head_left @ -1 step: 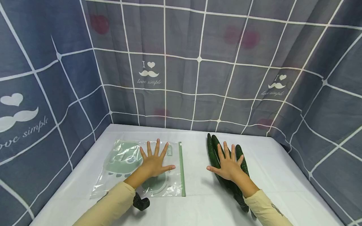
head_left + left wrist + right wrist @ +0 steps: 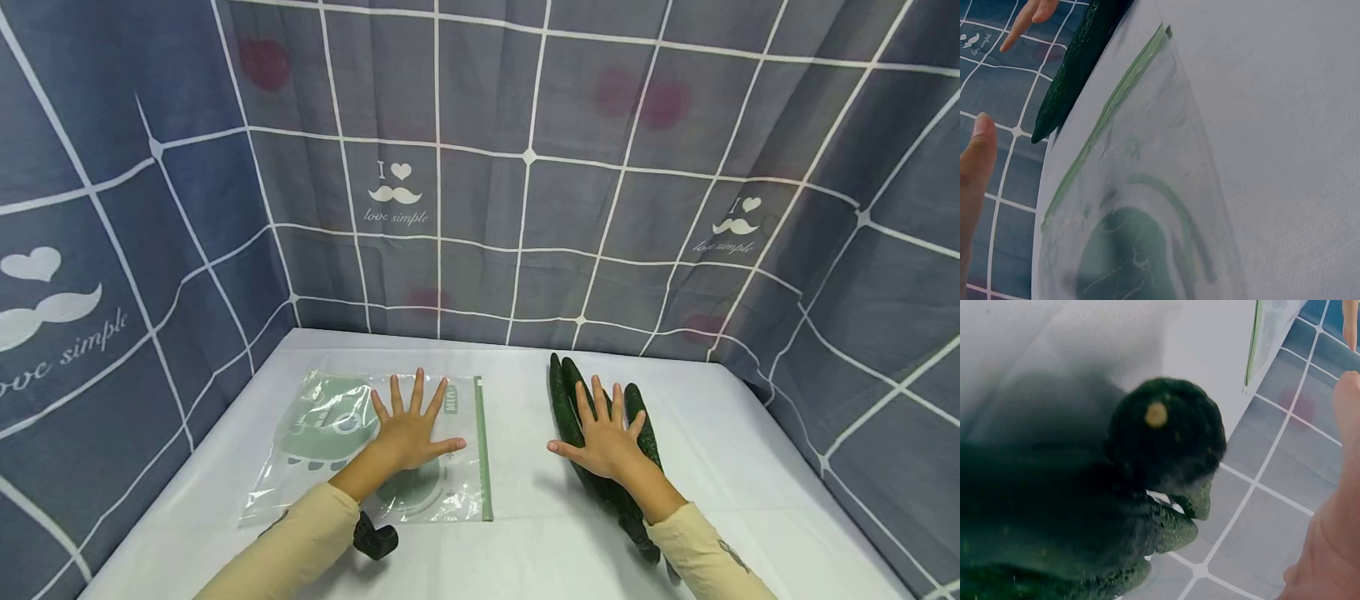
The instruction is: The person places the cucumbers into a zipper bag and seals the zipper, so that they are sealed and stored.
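Note:
My left hand [image 2: 408, 437], fingers spread straight, is over a clear plastic zip bag [image 2: 468, 450] with a green closure strip and a green cartoon print. In the left wrist view the bag [image 2: 1147, 125] lies flat, with the thumb [image 2: 975, 162] off to its left. Over on the right, several long dark-green cucumbers [image 2: 558, 400] lie side by side on the white tabletop. My right hand [image 2: 609, 442] spreads its fingers above them and holds nothing; whether it touches them I cannot tell. In the right wrist view the cucumber ends [image 2: 1166, 437] loom close, partly in shadow.
A white cloth [image 2: 517, 500] covers the table. Dark blue-grey checked curtains [image 2: 480, 200] hang at the back and both sides. A small black object [image 2: 375, 537] shows by the left sleeve; its kind is unclear.

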### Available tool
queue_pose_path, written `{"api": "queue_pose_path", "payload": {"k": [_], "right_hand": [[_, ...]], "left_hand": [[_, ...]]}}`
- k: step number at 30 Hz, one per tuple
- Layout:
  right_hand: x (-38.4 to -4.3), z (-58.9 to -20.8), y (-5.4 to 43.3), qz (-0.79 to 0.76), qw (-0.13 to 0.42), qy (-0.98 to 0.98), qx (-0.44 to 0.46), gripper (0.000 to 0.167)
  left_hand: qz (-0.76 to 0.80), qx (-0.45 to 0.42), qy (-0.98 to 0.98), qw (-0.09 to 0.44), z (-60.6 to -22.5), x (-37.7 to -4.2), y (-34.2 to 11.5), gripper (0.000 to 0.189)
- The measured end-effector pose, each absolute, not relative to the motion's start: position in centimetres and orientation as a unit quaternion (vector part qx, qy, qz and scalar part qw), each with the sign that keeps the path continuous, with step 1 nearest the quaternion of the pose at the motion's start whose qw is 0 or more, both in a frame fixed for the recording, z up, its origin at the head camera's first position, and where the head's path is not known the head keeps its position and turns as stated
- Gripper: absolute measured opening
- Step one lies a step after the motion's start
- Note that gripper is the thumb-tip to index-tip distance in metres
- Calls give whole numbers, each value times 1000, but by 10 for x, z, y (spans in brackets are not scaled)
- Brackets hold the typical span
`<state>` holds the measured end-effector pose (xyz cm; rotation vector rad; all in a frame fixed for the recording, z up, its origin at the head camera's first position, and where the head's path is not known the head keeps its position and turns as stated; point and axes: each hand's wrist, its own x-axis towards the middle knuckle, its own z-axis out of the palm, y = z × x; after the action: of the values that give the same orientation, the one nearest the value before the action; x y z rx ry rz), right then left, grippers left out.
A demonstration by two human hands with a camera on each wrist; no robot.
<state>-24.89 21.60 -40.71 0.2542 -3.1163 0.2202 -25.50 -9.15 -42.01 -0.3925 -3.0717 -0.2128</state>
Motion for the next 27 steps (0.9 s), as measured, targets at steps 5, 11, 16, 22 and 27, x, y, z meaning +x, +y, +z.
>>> {"api": "queue_pose_path", "payload": {"k": [5, 11, 16, 22, 27], "right_hand": [[-248, -407, 218, 76, -2, -994, 78, 109], [-243, -416, 221, 98, -26, -992, 70, 111], [-239, -430, 219, 111, -59, -990, 57, 115], [-236, -440, 215, 122, -87, -988, 50, 117], [-235, -441, 216, 134, -90, -985, 53, 117]], "left_hand": [[-76, -128, -989, 18, -423, -256, -88, 98], [-127, -118, -984, -29, -430, -252, -72, 92], [-185, -103, -973, -95, -448, -244, -47, 87], [-197, -94, -971, -97, -465, -237, -27, 88], [-185, -96, -975, -71, -469, -237, -28, 93]]}}
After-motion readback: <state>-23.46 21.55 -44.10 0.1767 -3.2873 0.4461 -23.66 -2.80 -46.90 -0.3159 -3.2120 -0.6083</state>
